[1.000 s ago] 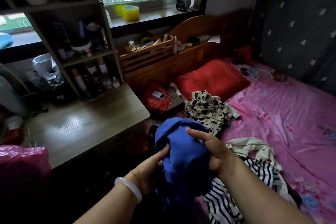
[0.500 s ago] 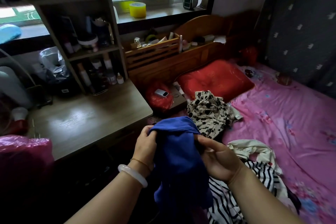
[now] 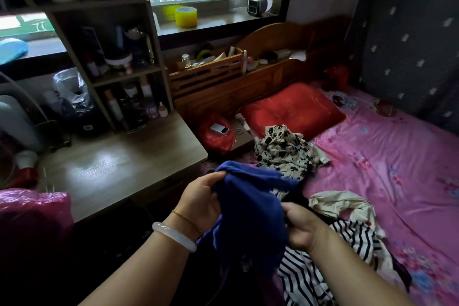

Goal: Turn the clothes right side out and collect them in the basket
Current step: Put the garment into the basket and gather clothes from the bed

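Hands both on blue garment (image 3: 250, 208): left hand (image 3: 200, 200) pinches its top edge, right hand (image 3: 301, 227) grips the side w/ curled fingers, cloth hanging btwn them. Striped top (image 3: 347, 243) lies under right hand; floral garment (image 3: 285, 151) just beyond, on pink bed (image 3: 397, 169).

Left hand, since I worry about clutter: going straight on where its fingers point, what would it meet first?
The blue garment the left hand pinches; beyond that, probably the floral garment on the bed, though depth is unclear.

Left hand (image 3: 198, 199) high, right hand (image 3: 301, 228) lower; fingers (image 3: 211, 178) of both curled
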A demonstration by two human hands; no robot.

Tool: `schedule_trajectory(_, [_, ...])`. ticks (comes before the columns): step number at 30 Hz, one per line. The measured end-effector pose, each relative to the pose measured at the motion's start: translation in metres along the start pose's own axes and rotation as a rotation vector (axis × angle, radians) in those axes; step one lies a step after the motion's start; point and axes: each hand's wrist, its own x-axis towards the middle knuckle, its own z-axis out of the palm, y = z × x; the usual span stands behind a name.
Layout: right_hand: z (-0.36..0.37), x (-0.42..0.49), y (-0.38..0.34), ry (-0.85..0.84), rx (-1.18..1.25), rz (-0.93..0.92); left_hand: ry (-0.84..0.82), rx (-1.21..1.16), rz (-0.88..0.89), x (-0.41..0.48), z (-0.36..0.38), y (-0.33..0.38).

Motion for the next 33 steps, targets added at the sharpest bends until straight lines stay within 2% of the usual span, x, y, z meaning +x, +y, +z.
schedule_trajectory(3, [0.005, -0.007, 0.008, -0.054, 0.001, 0.016, -0.055, 0.014, -0.047, -0.004, 0.004, -0.002])
schedule_trajectory(9, [0.01, -0.025, -0.028, -0.174, 0.147, -0.226, -0.01, 0.043, -0.125, -0.002, -0.002, 0.003])
schedule_trajectory(11, [0.014, -0.026, -0.03, -0.177, 0.132, -0.184, 0.037, 0.046, -0.137, 0.0, -0.008, 0.002])
schedule_trajectory(13, [0.018, -0.026, -0.018, -0.289, 0.066, -0.074, 0.046, 0.016, -0.13, -0.002, -0.01, -0.001])
schedule_trajectory(15, [0.017, -0.027, -0.016, -0.308, 0.018, -0.084, 0.027, -0.005, -0.097, -0.003, -0.012, -0.002])
schedule_trajectory(19, [0.001, -0.028, -0.039, -0.15, 0.078, -0.405, 0.155, 0.108, 0.032, 0.002, -0.019, 0.001])
schedule_trajectory(21, [0.003, -0.03, -0.047, -0.146, 0.08, -0.441, 0.183, 0.173, 0.041, 0.003, -0.022, -0.001])
schedule_trajectory(23, [0.011, -0.033, -0.049, -0.125, 0.081, -0.429, 0.163, 0.183, -0.071, 0.001, -0.024, -0.007])
schedule_trajectory(25, [0.017, -0.034, -0.05, -0.045, 0.024, -0.419, 0.053, 0.164, -0.246, -0.006, -0.026, -0.01])
schedule_trajectory(27, [0.02, -0.036, -0.057, 0.055, -0.018, -0.424, -0.043, 0.155, -0.306, -0.009, -0.031, -0.008])
schedule_trajectory(30, [0.017, -0.043, -0.07, -0.029, 0.041, -0.525, -0.087, 0.105, -0.161, -0.005, -0.036, 0.006])
schedule_trajectory(31, [0.018, -0.046, -0.069, -0.076, -0.011, -0.53, -0.083, 0.1, -0.074, -0.003, -0.035, 0.009])
schedule_trajectory(33, [0.019, -0.044, -0.056, -0.079, -0.319, -0.427, -0.055, 0.173, 0.034, 0.0, -0.036, 0.006])
